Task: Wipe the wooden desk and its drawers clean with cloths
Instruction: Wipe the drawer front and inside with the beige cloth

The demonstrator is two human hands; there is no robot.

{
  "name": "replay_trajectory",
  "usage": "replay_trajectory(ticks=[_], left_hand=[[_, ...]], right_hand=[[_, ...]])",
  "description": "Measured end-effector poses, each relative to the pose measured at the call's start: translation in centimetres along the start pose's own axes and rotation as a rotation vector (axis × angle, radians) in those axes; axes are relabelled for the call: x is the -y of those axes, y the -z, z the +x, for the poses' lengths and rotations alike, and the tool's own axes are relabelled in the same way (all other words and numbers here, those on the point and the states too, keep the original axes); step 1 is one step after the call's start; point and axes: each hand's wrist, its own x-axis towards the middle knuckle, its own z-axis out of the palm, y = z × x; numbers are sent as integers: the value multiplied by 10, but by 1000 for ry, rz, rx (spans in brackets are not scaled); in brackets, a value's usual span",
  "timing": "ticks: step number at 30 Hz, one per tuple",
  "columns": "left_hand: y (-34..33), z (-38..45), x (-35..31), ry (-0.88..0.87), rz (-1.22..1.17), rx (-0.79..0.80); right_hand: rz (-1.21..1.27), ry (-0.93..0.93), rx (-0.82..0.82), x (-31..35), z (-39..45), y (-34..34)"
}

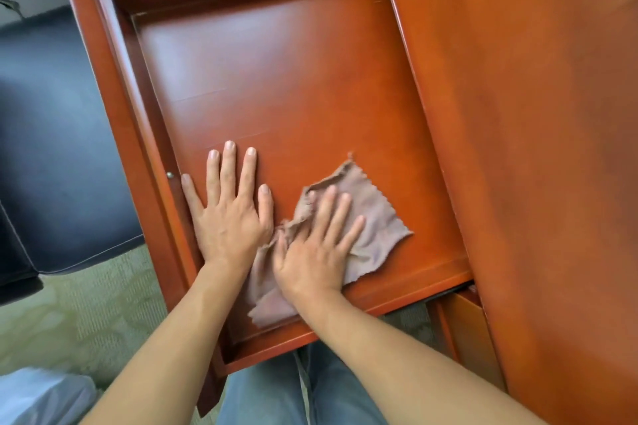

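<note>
Both hands lie flat in the open drawer: the left hand bare on the wood at 7 o'clock, the right hand pressing the cloth just beside it. Drawer wiping appears underway; the tabletop at 3 o'clock likely remains.

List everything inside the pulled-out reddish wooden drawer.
Inside the reddish wooden drawer: a crumpled pinkish-brown cloth under the flat right hand, and the left hand flat on the bare bottom. Whatever lies beneath cloth and hands is hidden.
</note>
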Motion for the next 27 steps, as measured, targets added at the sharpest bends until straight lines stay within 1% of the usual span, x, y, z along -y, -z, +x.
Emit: replay_trajectory(ticks=[3, 6, 8, 10, 12, 13, 14, 15, 18, 20, 22, 23, 24, 25, 27], left_hand=[[-3, 1, 2, -13, 13, -20], [-2, -1, 1, -17, 7, -8], [0, -1, 0, -11, 4, 4], [1, 0, -1, -12, 11, 14], [0, 0, -2, -7, 11, 20], [0, 0, -3, -5, 8, 20], [0, 0, -3, -1, 3, 17], [0, -1, -2, -4, -2, 17], [-1, -1, 3, -56, 40, 39], [-2, -2, 6, -85, 76, 65], [-1, -2, 4, -76, 54, 46], [1, 0, 2, -55, 31, 34], [2, 1, 0, -40, 7, 34], [5, 1, -2, -29, -12, 44], [9, 3, -6, -21, -27, 60]], right_hand=[[-52, 171, 17, -2, 15, 1], [-112, 316, -22, -30, 56, 12], [-140, 260, -79, -47, 103, 24], [-145, 99, -116, -48, 154, 37], [-106, -74, -105, -31, 189, 47], [-87, -109, -96, -17, 196, 49], [-80, -75, -96, -2, 198, 49], [-92, 26, -101, 9, 193, 47], [-200, 483, -75, 15, 152, 34], [-227, 645, -26, -5, 128, 34], [-219, 732, 19, -27, 121, 38], [-226, 737, 36, -36, 123, 42], [-233, 689, 40, -43, 130, 45], [-225, 580, 24, -44, 139, 48], [-159, 268, -59, -33, 161, 54]])
